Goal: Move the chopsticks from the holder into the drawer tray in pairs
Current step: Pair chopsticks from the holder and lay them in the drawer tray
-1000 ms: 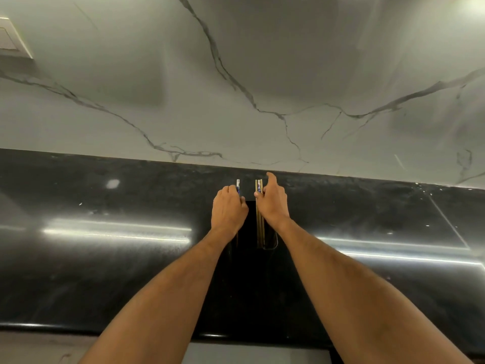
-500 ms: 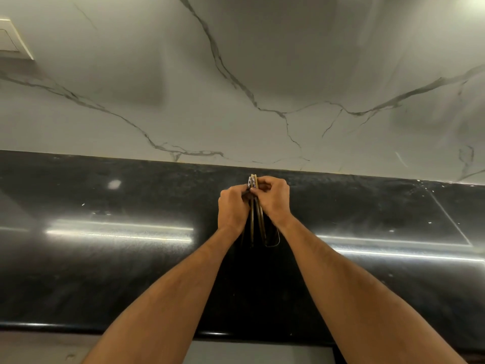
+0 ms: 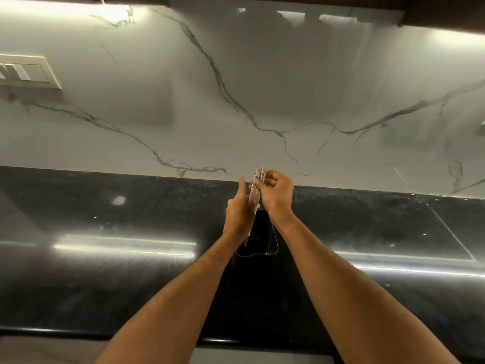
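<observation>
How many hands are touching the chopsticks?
2. The right hand grips the chopsticks near their top ends, and the left hand presses against the bundle lower down. How many chopsticks are in the bundle is hidden by the hands.

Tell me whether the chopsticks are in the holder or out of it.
Partly out, it seems: the chopsticks are bunched in the right hand, tops raised; the left hand hides their lower ends, so whether they clear the dark holder is unclear.

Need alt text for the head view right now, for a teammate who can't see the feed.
Two bare hands meet over a glossy black countertop: the right hand grips a bundle of chopsticks near its top, the left hand steadying it lower down. Just below sits a dark holder, and a white marble backsplash fills the background.
</observation>
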Action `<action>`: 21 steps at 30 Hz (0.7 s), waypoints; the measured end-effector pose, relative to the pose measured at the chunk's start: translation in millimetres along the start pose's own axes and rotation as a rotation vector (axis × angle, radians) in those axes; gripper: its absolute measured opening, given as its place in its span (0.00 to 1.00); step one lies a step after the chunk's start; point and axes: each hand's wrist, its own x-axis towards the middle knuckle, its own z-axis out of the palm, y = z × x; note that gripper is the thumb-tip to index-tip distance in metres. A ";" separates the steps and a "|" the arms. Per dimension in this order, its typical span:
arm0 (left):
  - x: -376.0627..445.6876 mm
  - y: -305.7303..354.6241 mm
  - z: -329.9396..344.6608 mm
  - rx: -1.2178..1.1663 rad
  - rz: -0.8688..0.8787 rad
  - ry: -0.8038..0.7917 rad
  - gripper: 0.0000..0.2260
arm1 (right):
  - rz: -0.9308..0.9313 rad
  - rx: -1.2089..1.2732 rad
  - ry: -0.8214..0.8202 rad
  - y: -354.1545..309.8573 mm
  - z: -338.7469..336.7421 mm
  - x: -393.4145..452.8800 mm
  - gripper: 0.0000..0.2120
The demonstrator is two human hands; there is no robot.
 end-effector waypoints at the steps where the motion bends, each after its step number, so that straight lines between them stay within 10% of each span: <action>1: -0.5 6.2 -2.7 -0.021 -0.022 -0.031 0.23 | -0.018 0.013 0.016 -10.1 -1.9 2.1 0.09; 4: -2.1 15.9 -7.0 -0.122 -0.060 -0.085 0.09 | -0.072 0.057 -0.024 -38.6 -10.6 3.6 0.08; 21: -110.0 61.4 -66.1 -0.408 -0.166 -0.306 0.11 | -0.030 0.026 -0.100 -104.0 -56.2 -99.8 0.06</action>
